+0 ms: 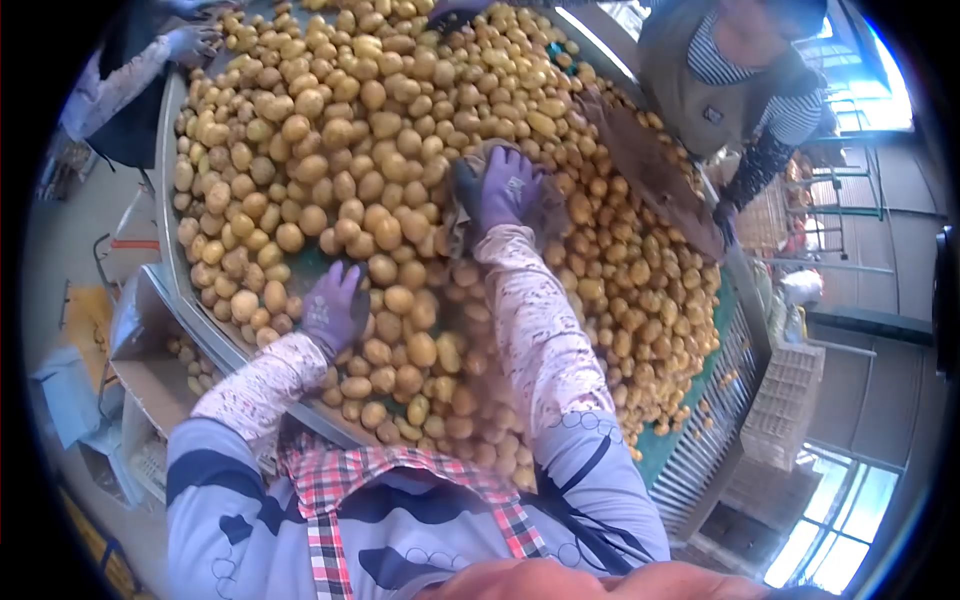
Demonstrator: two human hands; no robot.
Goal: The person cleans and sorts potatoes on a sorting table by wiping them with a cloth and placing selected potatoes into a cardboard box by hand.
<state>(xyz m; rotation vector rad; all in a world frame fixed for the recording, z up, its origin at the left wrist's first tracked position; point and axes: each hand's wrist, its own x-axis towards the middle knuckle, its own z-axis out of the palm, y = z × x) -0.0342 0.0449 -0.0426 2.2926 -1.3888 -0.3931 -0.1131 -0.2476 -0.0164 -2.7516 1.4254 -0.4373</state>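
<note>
A broad heap of potatoes (390,120) covers the sorting table (172,200). My right hand (509,192), in a purple glove, presses down on a crumpled brown-grey cloth (552,212) lying on the potatoes near the middle. Its fingers are wrapped over the cloth. My left hand (335,308), also gloved in purple, rests on potatoes nearer the table's front left edge. Its fingers are spread, and the palm side is hidden. Bits of green table surface show beside it.
A co-worker (730,80) stands at the right, beside a long brown cloth (650,175) on the potatoes. Another person's gloved hand (192,42) is at the upper left. An open cardboard box (150,370) stands at the left; crates (785,405) are at the right.
</note>
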